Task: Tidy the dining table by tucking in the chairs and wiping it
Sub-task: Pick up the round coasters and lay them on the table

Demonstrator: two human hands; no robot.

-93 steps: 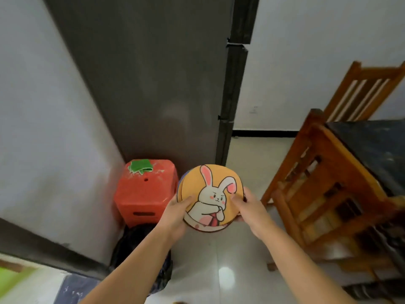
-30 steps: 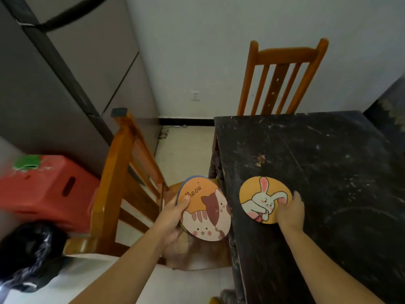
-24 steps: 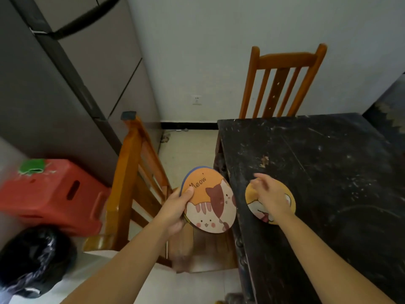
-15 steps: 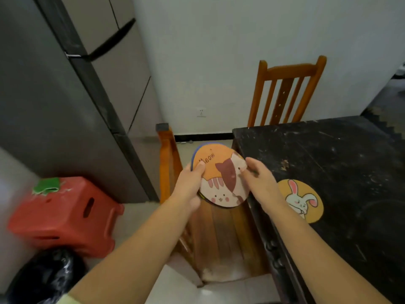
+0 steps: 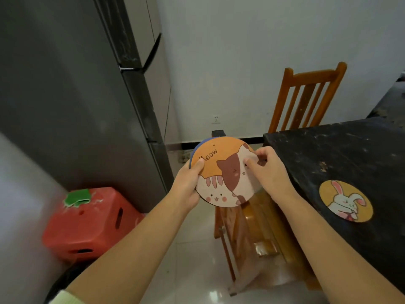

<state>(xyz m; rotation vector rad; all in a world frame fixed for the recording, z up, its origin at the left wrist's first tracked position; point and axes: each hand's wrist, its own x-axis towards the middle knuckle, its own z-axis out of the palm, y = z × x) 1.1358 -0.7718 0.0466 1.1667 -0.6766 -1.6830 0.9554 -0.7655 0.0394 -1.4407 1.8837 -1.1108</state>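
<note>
The left hand [image 5: 186,189] grips the left rim of a small stack of flat round coasters [image 5: 223,172], thumb on the top disc, a matte cat print lettered "Meow"; a blue edge shows behind it. The right hand [image 5: 268,172] pinches the stack's right rim. One matching rabbit coaster [image 5: 345,200] lies flat near the left edge of the dark, scuffed desk [image 5: 350,154]. Two slatted wooden chairs: one [image 5: 263,227] at the desk's left edge, one [image 5: 306,97] at its far edge.

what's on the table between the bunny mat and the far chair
Only bare dark tabletop lies between the bunny mat and the far wooden chair, as the head view shows.
</note>
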